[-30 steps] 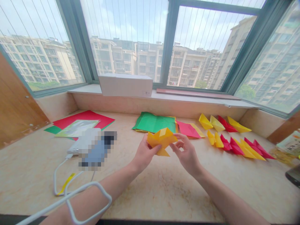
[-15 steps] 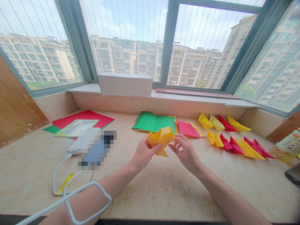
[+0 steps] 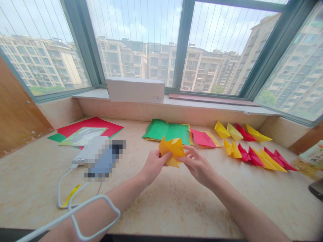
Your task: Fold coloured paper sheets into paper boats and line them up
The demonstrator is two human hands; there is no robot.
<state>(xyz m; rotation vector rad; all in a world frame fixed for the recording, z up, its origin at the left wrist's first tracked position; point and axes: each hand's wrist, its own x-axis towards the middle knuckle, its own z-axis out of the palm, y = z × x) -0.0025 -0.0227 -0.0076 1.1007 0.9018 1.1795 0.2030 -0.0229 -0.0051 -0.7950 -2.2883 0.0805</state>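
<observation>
A partly folded piece of orange-yellow origami paper (image 3: 174, 149) is held above the counter, its pointed flaps sticking up and down. My left hand (image 3: 155, 165) is closed on its left side, thumb pressed over the front. The fingers of my right hand (image 3: 198, 163) pinch its right edge. Just behind it lies a stack of green paper (image 3: 168, 131) with yellow sheets beneath, and red paper (image 3: 203, 137) overlaps its right end. To the right stand folded paper boats (image 3: 222, 129) in a back row, with double-boat shapes (image 3: 249, 155) in yellow and red in front.
On the left are red sheets (image 3: 85, 125), a white power bank (image 3: 94, 148) and a blurred-out device (image 3: 103, 164). A white cable (image 3: 96, 198) loops over my left forearm. A white box (image 3: 135, 90) sits on the sill; a bottle (image 3: 313, 156) stands far right.
The folded orange-yellow paper has turned, and its lower flap has moved in. My right hand has shifted slightly left and now grips its right edge more firmly.
</observation>
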